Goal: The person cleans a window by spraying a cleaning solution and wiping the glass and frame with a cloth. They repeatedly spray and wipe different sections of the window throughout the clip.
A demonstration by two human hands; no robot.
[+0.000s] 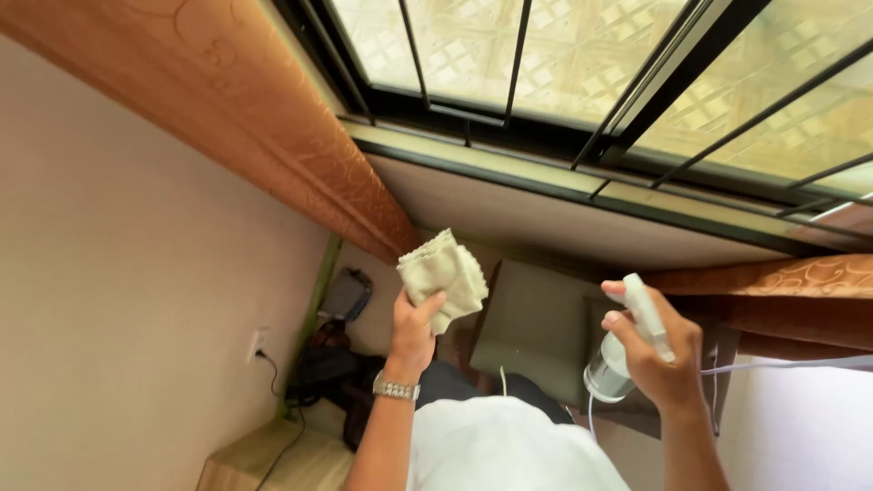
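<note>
My left hand [414,332], with a silver watch on the wrist, grips a folded beige cloth [443,275] and holds it up below the window sill [546,214]. My right hand [657,350] is wrapped around a white spray bottle [627,350], with fingers on its trigger and the nozzle toward the window. The window [582,64] has black frames, black bars and patterned frosted glass.
An orange patterned curtain [273,127] hangs at the left, another [782,282] at the right. A grey cushioned seat [536,327] stands below the sill. A wall socket with a plugged cable [259,347], dark bags [323,373] and a wooden surface [273,459] lie lower left.
</note>
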